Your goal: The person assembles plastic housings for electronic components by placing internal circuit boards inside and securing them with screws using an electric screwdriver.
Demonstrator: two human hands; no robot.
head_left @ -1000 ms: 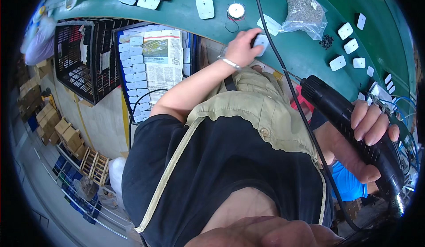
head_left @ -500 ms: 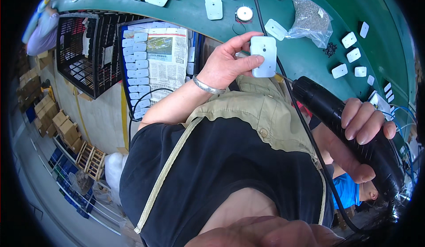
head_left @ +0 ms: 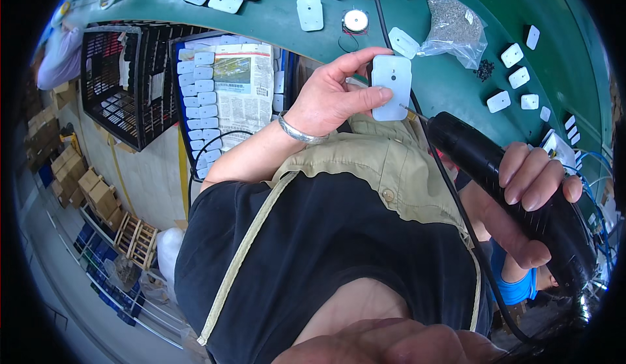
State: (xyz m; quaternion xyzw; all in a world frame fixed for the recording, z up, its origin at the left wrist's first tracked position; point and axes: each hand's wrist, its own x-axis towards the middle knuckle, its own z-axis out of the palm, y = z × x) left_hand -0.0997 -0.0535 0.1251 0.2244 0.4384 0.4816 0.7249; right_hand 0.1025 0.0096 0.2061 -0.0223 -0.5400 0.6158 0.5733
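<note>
My left hand [head_left: 336, 93] holds a small white rectangular plastic plate [head_left: 391, 87] up in front of my chest, thumb and fingers pinching its edges; a silver bangle sits on that wrist. My right hand [head_left: 531, 194] grips a black electric screwdriver [head_left: 502, 188], whose thin bit touches the lower right edge of the white plate. A black cable [head_left: 450, 188] runs from the green workbench [head_left: 280, 15] down past the tool.
Several more white plates [head_left: 310, 13] lie scattered on the green bench, with a clear bag of small screws [head_left: 453, 21] and a round tape roll [head_left: 355, 20]. Below the bench stand a black crate [head_left: 120, 87] and a tray of stacked white plates [head_left: 202, 103] lined with newspaper.
My left hand picked a white plate off the bench and brought it back toward my chest. The screwdriver in my right hand rose until its bit met the plate.
</note>
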